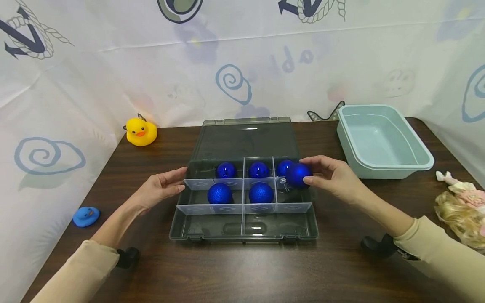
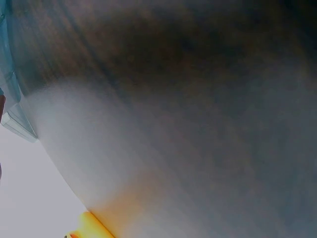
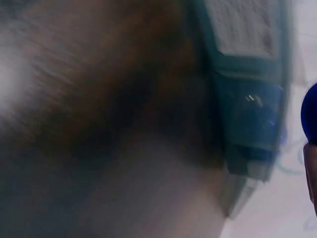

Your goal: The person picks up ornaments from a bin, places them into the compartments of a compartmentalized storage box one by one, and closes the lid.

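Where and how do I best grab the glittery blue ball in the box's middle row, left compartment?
Probably by its left and right sides, coming from above: the glittery ball is round, dividers stand in front and behind, and the compartment leaves room on both sides.

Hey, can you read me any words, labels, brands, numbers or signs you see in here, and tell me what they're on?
"lba", perhaps: faint letters on the white cloth behind the table; too faint to be sure, and they may be showing through reversed.
Nothing readable on the compartment case, the blue balls or the pale tub; the right wrist view of the case is too blurred to read.
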The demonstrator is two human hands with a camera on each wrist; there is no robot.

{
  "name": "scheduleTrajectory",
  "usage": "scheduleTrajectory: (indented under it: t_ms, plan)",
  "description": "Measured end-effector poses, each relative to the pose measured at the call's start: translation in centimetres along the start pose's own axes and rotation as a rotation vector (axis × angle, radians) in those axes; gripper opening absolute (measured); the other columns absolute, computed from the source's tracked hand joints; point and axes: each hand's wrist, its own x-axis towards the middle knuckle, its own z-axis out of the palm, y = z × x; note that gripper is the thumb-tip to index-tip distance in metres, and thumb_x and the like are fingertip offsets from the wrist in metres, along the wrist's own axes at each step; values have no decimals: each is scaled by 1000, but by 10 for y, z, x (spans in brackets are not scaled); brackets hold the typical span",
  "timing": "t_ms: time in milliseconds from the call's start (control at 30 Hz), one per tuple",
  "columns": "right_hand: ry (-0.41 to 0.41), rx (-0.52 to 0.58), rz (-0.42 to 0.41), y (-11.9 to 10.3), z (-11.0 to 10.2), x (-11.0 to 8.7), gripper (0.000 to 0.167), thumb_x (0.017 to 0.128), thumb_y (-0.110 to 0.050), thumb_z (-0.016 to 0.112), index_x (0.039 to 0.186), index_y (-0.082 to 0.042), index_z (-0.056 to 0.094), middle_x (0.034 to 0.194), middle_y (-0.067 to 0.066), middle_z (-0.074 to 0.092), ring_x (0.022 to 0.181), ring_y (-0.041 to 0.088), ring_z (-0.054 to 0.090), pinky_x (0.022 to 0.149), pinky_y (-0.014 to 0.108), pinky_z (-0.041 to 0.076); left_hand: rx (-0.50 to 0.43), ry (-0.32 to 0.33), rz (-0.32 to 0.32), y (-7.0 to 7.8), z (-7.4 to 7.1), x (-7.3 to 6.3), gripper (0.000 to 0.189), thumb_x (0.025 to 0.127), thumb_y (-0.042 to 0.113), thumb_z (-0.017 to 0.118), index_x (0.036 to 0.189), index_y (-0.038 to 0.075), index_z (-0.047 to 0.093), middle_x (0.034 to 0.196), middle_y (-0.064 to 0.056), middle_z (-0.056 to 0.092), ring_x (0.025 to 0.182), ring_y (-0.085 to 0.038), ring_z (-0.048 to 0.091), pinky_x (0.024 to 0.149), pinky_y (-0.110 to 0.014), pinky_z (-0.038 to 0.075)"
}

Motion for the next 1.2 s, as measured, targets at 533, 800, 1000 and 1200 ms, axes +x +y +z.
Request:
scheduleTrajectory:
  t_ms: [533,800,1000,1200]
  plan:
    - [178,-224,-215,17,36,-13,36,73,-11,80,106,-6,66,104,8,70,92,20,65,80,30,56,-7,-6,17,1,0,-3,66,92,12,60,146,-3,25,152,-22,23,132,-26,41,95,-20,45]
    - [151,-253,-249,20,35,-10,33,71,-11,81,100,-6,66,103,7,70,94,22,65,81,27,55,-10,-8,9,-1,-1,-2,66,92,12,60,147,-2,25,153,-21,23,134,-32,35,94,-20,46]
    - [145,-220,-258,24,32,-7,18,76,-4,76,91,-7,67,96,5,69,90,14,63,80,19,54,-9,-5,7,-2,0,-1,67,92,13,61,147,-2,25,153,-20,23,134,-33,34,94,-20,46]
    - [113,-47,-17,21,16,6,19,89,-16,65,102,-1,64,96,12,67,80,10,62,73,18,54,7,0,-6,0,-1,0,66,92,12,61,146,-1,27,152,-19,26,134,-35,34,95,-24,45]
